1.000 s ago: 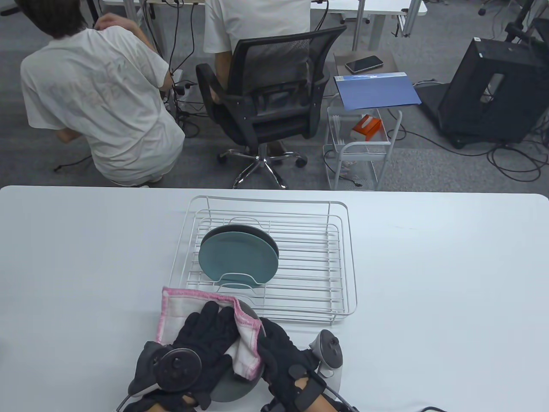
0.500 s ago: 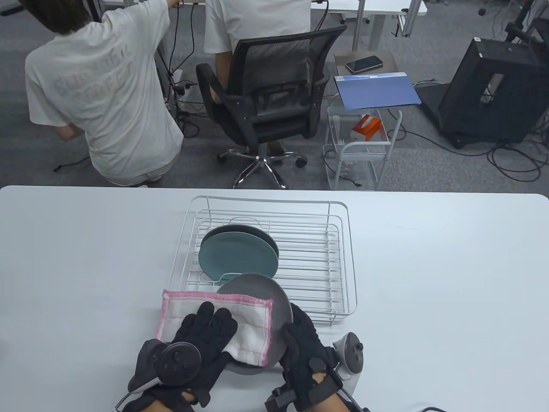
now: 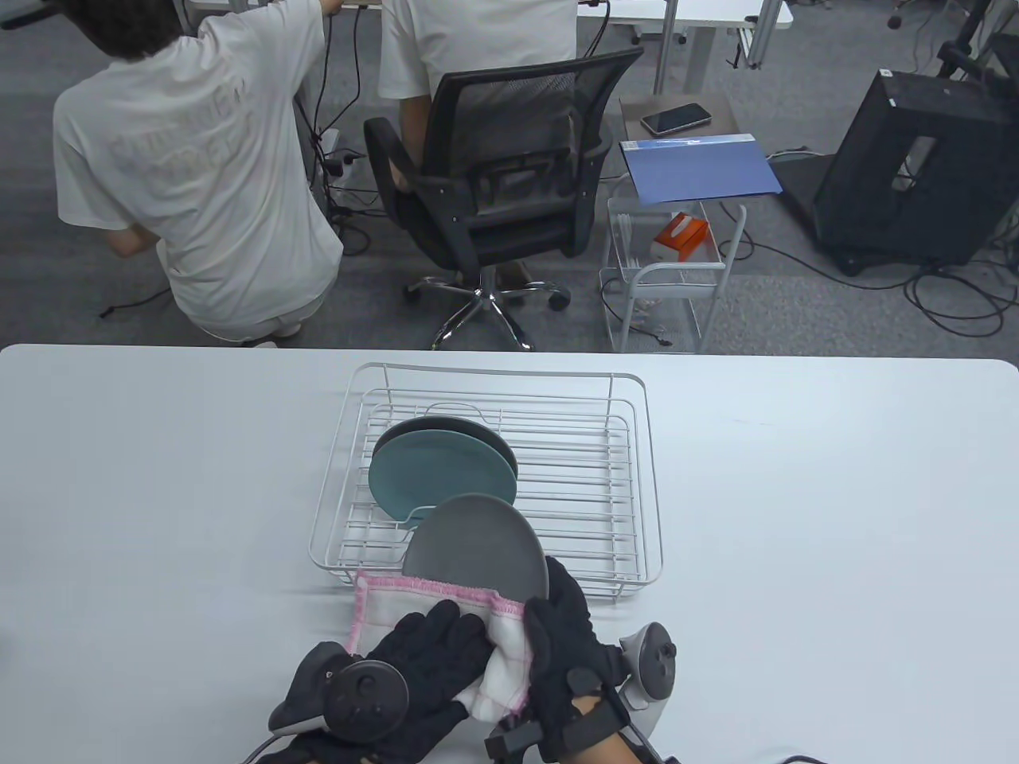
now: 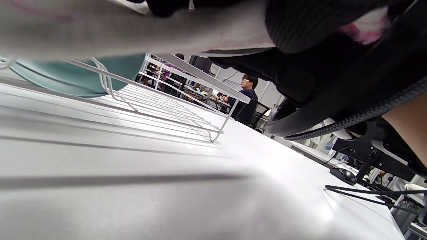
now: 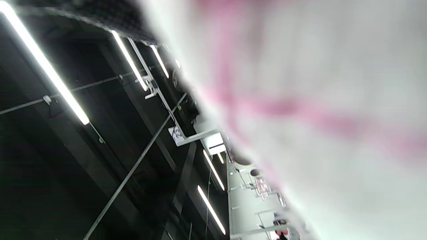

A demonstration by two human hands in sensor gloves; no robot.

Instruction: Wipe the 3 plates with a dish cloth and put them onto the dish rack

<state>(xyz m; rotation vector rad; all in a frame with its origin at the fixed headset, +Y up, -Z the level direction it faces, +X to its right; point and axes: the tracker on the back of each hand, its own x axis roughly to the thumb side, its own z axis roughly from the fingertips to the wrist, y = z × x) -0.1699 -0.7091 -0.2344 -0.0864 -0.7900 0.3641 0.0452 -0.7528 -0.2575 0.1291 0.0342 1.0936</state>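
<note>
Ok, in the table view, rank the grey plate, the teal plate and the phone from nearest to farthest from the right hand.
1. Grey plate: in the right hand, over the dish rack's near edge.
2. Teal plate: standing in the rack, farther back.
3. Phone: beyond the table.

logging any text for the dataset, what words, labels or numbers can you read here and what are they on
No text reads clearly.
White t-shirt of the crouching person: faint raised lettering, too pale to read.
Hanging ceiling sign: digits, too blurred to be sure.
Blue folder: white label strip, too small to read.
</note>
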